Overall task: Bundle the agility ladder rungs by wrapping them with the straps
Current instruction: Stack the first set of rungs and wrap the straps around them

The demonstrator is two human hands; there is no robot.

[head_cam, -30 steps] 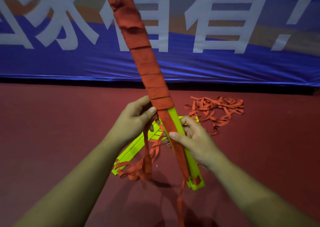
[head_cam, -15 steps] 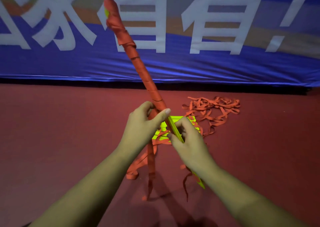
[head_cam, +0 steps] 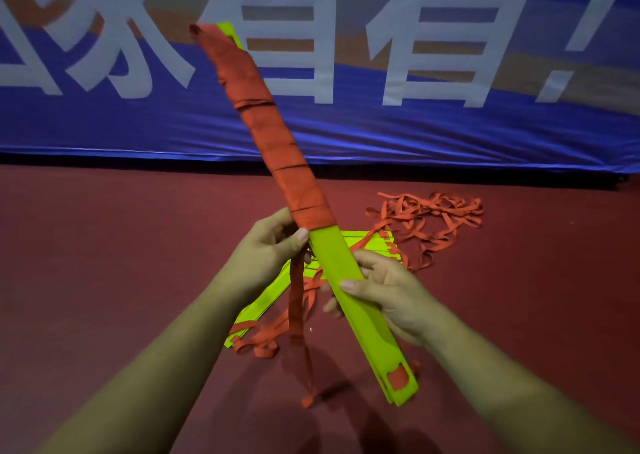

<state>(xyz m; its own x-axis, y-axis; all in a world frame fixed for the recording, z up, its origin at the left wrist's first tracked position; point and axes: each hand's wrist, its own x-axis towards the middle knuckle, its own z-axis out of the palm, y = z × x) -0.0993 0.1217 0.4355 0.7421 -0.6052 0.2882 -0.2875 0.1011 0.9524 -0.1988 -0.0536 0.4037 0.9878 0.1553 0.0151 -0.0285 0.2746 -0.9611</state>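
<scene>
Two hands grip one rung bundle (head_cam: 349, 280): left hand (head_cam: 266, 249) pinching its strap (head_cam: 296, 301), right hand (head_cam: 391, 291) below the wrapping.

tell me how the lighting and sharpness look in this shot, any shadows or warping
Head view: dim light, brightest on the yellow-green rung bundle and its red strap wrap; dark shadows on the red floor beneath the left hand and right hand; the blue banner is soft, its bottom edge bowed by the wide-angle lens.

Two hands (head_cam: 270, 246) (head_cam: 388, 291); one rung bundle (head_cam: 346, 273); one banner (head_cam: 415, 124).
</scene>
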